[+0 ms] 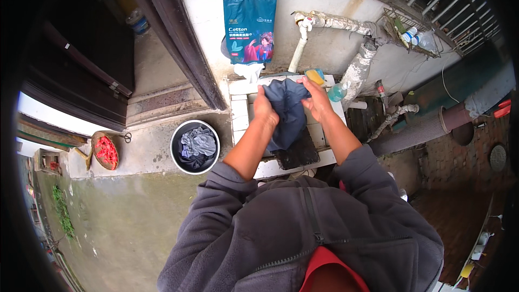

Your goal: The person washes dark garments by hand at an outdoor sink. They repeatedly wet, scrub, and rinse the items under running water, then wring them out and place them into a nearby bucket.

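A dark blue-grey cloth garment (287, 109) hangs between my two hands over a white-tiled sink (240, 115). My left hand (264, 107) grips its upper left edge. At its upper right edge, my right hand (316, 98) holds the fabric between thumb and fingers. Below the cloth lies a dark, flat board (298, 155) at the sink's near side. A yellow soap bar (314, 76) in a blue dish is just beyond my right hand, and a bottle of green liquid (337, 92) stands to its right.
To the left, a metal basin (174, 150) holds wet grey cloths (198, 142). A wicker basket (95, 158) with red pieces sits farther left beside scissors (128, 137). On the wall are a teal towel pack (250, 12), a wrapped pipe with a tap (307, 23) and a wire rack (425, 50).
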Tool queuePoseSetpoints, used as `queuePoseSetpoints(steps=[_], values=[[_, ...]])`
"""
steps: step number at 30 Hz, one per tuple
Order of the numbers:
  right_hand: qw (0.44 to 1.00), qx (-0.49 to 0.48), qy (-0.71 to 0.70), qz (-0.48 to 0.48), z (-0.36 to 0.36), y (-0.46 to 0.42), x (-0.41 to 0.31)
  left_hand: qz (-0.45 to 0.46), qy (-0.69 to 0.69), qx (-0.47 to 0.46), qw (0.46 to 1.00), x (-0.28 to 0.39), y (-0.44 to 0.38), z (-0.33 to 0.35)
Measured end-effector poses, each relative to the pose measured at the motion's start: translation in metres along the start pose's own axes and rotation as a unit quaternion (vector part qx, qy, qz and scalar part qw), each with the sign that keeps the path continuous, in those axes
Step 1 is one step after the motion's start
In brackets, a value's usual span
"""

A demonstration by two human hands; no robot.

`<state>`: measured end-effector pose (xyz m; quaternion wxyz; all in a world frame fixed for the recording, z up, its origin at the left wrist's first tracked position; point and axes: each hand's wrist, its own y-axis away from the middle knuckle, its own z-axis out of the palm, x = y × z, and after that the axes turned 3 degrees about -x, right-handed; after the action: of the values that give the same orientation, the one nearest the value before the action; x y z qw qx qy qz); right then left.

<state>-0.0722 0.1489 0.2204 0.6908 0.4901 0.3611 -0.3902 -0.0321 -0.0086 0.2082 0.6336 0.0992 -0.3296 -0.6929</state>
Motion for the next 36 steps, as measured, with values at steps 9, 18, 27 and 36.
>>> queuePoseSetpoints(steps=[9,18,27,36], values=[[0.943,0.002,-0.332,0.031,-0.049,-0.012,0.002,-0.259,0.004,-0.098,0.961,-0.067,0.057,-0.055],[0.845,0.081,0.373,-0.373,0.000,0.060,0.060,-0.121,0.039,-0.066,0.990,-0.101,-0.018,-0.033],[0.855,0.097,0.384,-0.335,0.020,0.042,0.051,-0.106,0.159,-0.120,0.974,-0.097,-0.028,-0.052],[0.893,0.123,0.355,-0.246,-0.003,0.001,0.056,-0.089,0.031,-0.143,0.985,-0.099,-0.046,-0.082]])
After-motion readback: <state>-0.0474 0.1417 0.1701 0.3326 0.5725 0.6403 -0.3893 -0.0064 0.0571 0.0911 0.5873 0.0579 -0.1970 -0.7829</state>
